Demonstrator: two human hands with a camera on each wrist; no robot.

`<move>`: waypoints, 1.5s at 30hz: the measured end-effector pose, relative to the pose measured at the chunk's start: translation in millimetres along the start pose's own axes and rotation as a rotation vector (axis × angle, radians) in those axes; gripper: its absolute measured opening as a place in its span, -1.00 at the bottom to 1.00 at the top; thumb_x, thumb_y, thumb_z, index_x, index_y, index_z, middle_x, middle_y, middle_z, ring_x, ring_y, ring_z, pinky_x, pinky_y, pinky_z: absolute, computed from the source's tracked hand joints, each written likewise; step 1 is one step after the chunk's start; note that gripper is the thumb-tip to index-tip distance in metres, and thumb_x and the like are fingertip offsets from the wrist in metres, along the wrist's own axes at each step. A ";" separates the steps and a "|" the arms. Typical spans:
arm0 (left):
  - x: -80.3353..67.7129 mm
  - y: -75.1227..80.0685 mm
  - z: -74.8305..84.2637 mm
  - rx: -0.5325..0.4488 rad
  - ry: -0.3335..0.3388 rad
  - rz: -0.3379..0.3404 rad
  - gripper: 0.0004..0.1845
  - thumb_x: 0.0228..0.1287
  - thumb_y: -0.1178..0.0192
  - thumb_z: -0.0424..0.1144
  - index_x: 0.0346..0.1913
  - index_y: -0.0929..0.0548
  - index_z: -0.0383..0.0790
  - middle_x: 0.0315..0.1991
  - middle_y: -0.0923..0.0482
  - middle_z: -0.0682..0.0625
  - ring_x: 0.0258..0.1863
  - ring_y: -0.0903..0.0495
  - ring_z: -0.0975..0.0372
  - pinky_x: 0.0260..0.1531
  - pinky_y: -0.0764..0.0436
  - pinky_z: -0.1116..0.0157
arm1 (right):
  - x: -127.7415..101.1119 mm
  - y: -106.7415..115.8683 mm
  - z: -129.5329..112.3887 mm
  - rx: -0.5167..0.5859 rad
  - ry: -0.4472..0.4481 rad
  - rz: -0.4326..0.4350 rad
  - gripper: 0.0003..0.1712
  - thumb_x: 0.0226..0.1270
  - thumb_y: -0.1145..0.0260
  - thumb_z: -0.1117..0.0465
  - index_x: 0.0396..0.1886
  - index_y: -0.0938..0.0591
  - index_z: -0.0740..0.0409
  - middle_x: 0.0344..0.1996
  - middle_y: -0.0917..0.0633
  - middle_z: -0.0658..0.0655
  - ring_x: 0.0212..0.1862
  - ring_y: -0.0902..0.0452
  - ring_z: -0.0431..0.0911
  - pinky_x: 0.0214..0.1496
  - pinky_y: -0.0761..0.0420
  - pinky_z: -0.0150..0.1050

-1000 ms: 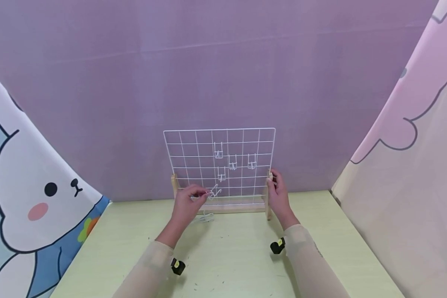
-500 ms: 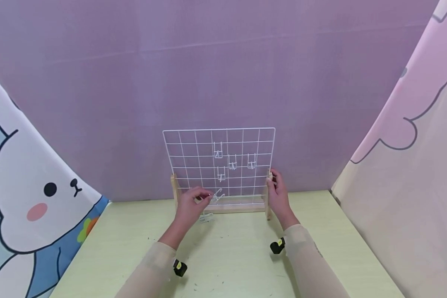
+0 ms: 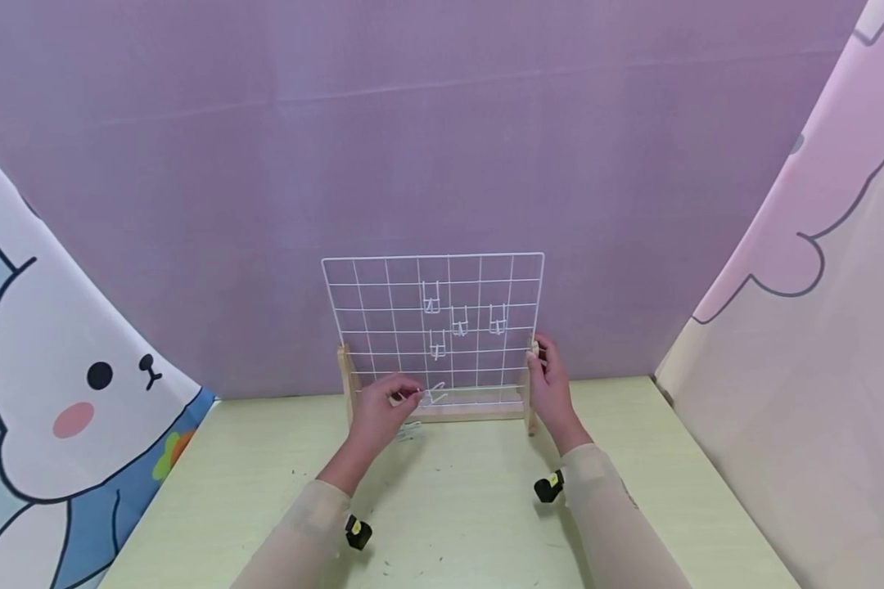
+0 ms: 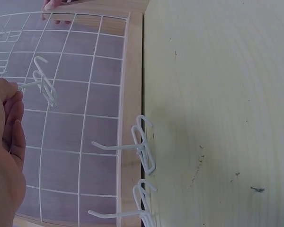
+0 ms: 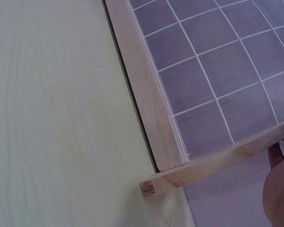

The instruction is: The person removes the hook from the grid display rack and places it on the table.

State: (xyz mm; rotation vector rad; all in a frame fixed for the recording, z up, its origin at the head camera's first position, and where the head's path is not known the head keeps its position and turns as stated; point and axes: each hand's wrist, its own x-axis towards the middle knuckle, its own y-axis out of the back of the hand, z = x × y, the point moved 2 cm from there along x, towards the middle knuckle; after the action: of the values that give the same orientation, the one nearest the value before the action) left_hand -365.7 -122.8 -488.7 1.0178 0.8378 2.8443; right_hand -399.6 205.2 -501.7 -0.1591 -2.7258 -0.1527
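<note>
Grip together, the left hand (image 3: pixel 377 407) pinches a white wire hook (image 4: pixel 46 87) (the wire grid (image 3: pixel 405 331) just beyond); the right hand's (image 3: pixel 550 394) grip is clamped round the right wooden post (image 5: pixel 213 164).

1. Facing me, a tall, matte purple sheet (image 3: pixel 442 180) spans the back as a wall, with one faint crease (image 3: pixel 435 87) running nearly level across it.
2. On my left slants a printed panel showing a white cartoon rabbit (image 3: pixel 44 352) with a pink cheek, blue clothing (image 3: pixel 96 483) and a green-and-orange patch (image 3: pixel 171 455).
3. On my right slants a pale cream panel (image 3: pixel 818 425) with a grey-outlined pink cloud shape (image 3: pixel 796 237).
4. Below me lies a pale yellow-green wood-grain tabletop (image 3: pixel 479 466), dotted with dark specks (image 4: pixel 258 189).
5. The light is diffuse, casting soft shadows (image 3: pixel 379 483).
</note>
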 end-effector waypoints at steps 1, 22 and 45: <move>-0.3 -0.7 -0.7 0.001 -0.006 0.000 -0.85 0.36 -0.52 -0.46 -0.15 -0.87 -0.13 -0.28 -0.78 0.14 -0.27 -0.72 0.29 -0.19 -0.76 0.28 | 1.3 0.0 4.4 -0.003 0.002 0.005 -0.47 0.87 0.00 0.25 0.68 -0.29 0.23 0.51 -0.41 0.50 0.45 -0.39 0.43 0.47 -0.40 0.49; -2.7 -11.2 -9.7 -0.002 0.081 -0.067 -0.90 0.40 -0.51 -0.41 -0.12 -0.89 -0.17 -0.27 -0.75 0.18 -0.24 -0.71 0.29 -0.15 -0.76 0.28 | 4.4 2.4 17.2 -0.045 0.034 0.013 -0.49 0.87 -0.05 0.04 0.65 -0.35 -0.01 0.47 -0.50 0.30 0.42 -0.47 0.32 0.45 -0.51 0.39; -6.6 -23.4 -21.8 -0.025 0.122 -0.141 -0.91 0.41 -0.52 -0.40 -0.09 -0.88 -0.24 -0.21 -0.79 0.13 -0.22 -0.70 0.25 -0.16 -0.75 0.30 | -5.1 -0.3 -14.9 -0.012 -0.001 -0.014 -0.50 0.86 -0.01 0.25 0.63 -0.32 0.26 0.44 -0.43 0.53 0.39 -0.41 0.48 0.21 -0.54 -0.23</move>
State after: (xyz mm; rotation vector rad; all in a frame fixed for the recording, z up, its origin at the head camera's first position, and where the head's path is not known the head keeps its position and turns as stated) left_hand -377.3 -114.5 -518.0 0.7559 0.8428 2.8120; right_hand -389.2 202.5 -490.2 -0.1437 -2.7276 -0.1728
